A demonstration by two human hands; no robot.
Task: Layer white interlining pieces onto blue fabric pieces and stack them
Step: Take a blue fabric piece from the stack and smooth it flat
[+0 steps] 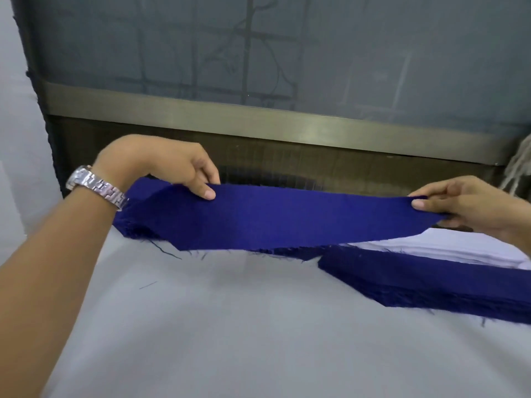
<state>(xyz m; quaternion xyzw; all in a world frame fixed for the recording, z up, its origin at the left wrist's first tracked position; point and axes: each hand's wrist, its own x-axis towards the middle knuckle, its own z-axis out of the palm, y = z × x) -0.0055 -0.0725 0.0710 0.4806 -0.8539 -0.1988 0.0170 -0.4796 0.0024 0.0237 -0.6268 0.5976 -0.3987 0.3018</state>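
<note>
Blue fabric piece hangs stretched between your hands, long axis left to right, just above the surface | left hand pinches its left part, wrist bent over | right hand pinches the right tip | blue stack and white interlining lie below, nearer your right hand

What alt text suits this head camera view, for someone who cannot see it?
A left hand and a right hand pinch the two ends of a long blue fabric piece, held above a grey table. Under it at the right lie a stack of blue pieces and white interlining. The left wrist wears a watch.
</note>
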